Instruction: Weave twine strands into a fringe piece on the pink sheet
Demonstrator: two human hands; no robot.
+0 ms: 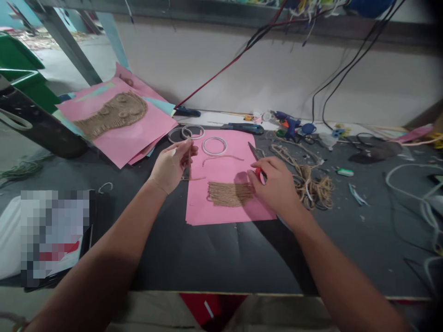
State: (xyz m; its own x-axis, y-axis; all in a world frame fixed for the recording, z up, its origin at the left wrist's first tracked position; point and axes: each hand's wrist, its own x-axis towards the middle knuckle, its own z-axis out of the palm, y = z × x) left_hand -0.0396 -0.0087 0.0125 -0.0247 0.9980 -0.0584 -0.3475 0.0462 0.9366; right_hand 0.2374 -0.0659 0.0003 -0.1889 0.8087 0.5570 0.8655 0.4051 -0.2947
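Observation:
My left hand (169,166) is closed in a pinch on a strand of brown twine (190,162), which hangs over the left edge of the pink paper (200,214). In my right hand (278,184) is a pair of scissors (254,148) with a red handle, its blades pointing away to the upper left. Between the hands, a flat block of twine rows (230,194) lies on the paper. Above it rest a loose short twine piece (224,157) and a pale ring (214,145), with two more overlapping rings (194,132) at the paper's corner.
A twine tangle (314,189) lies right of my right hand. Pink sheets bearing a twine-covered shape (121,110) stand at the back left. Along the wall are a utility knife (244,127) and a blue glue gun (289,123). Cables (408,168) loop at the right.

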